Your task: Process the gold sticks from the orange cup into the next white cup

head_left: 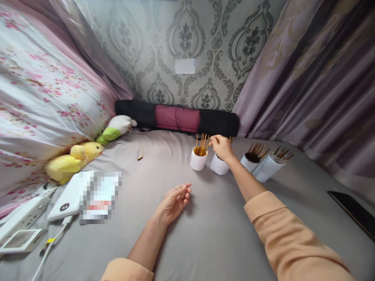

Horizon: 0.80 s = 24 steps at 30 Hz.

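My right hand (222,147) reaches forward over a row of white cups on the grey bedsheet. Its fingers are pinched at the tips of the thin wooden sticks (202,143) standing in the leftmost cup (198,160). The hand covers the top of the second cup (219,165). Two more cups (249,160) (268,167) with sticks lean to the right. My left hand (175,201) rests on the sheet nearer to me, palm partly up, fingers loosely curled and apart, holding nothing.
A black and maroon bolster (177,118) lies along the wallpapered wall. Plush toys (73,160) and a floral pillow are at left, with a power bank (66,199) and power strip (20,220). A dark phone (354,210) lies at right. A small stick (140,155) lies loose.
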Tool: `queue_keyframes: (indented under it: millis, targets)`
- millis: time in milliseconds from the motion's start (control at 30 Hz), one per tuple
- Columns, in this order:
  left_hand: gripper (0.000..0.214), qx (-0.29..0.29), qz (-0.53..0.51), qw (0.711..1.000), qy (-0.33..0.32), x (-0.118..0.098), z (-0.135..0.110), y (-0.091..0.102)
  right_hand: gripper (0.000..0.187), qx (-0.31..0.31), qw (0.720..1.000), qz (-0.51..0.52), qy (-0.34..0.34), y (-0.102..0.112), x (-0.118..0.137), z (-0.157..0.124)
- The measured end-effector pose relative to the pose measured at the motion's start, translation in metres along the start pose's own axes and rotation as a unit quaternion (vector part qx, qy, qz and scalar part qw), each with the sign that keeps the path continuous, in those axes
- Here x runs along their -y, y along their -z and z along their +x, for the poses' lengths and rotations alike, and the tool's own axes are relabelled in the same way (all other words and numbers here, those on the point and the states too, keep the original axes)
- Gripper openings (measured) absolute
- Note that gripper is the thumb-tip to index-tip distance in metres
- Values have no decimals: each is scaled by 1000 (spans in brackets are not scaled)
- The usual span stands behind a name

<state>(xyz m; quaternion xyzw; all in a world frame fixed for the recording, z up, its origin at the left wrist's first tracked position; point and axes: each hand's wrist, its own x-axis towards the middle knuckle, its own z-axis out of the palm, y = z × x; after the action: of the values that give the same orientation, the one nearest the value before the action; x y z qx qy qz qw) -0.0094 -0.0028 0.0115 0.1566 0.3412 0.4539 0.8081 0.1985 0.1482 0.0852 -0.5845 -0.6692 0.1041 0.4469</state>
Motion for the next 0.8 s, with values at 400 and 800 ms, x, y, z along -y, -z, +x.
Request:
queue_keyframes:
  millis: [400,800]
  targets:
    - [22,4,2,1000,0,0,0,1,25,6,1000,-1,-2,3,0,-2]
    - [21,-2,3,1000,-4,0,0,-1,26,1,1000,-12,-4,8,2,-4]
